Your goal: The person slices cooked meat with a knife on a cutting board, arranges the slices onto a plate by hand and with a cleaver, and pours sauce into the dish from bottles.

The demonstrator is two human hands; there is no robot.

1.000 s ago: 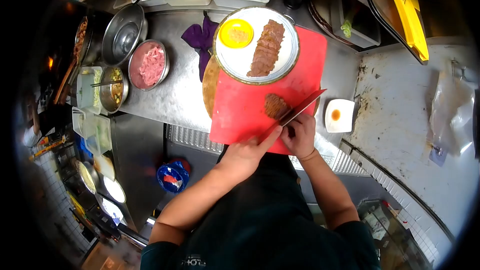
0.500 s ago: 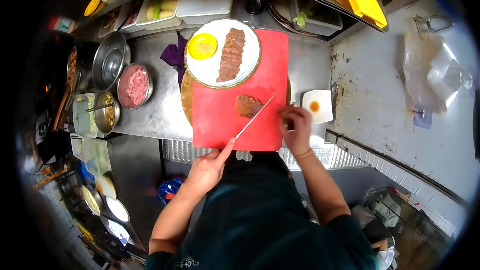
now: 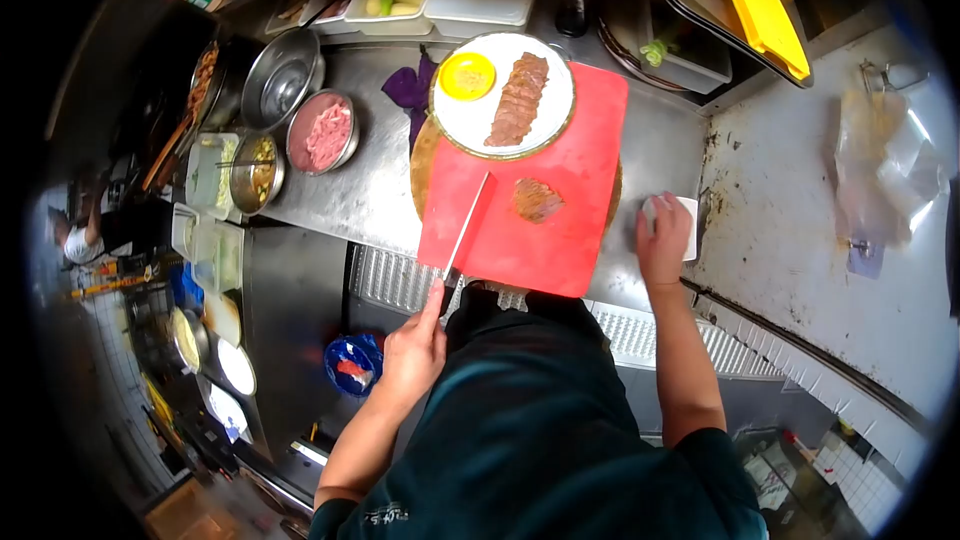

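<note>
My left hand [image 3: 412, 350] is closed round the handle of a knife [image 3: 466, 227], index finger stretched along it. The blade lies over the left part of the red cutting board [image 3: 500, 250], apart from the meat. A small piece of cooked meat [image 3: 538, 201] lies mid-board. Sliced cooked meat [image 3: 518, 100] and a yellow sauce dish [image 3: 467, 76] sit on a round white plate [image 3: 480, 130] at the board's far end. My right hand [image 3: 662, 245] is over a small white dish [image 3: 690, 230] on the right, fingers slightly apart and bent; it hides most of the dish.
Left of the board stand a bowl of raw pink meat [image 3: 325, 133], an empty metal bowl [image 3: 283, 78] and a bowl of mixed food [image 3: 257, 175]. A purple cloth [image 3: 410, 88] lies by the plate. Food containers [image 3: 480, 0] line the back. Another person [image 3: 85, 240] is at far left.
My right hand has moved right, from beside the board to over the white dish. The knife has swung left, away from the meat piece. The whole view has shifted.
</note>
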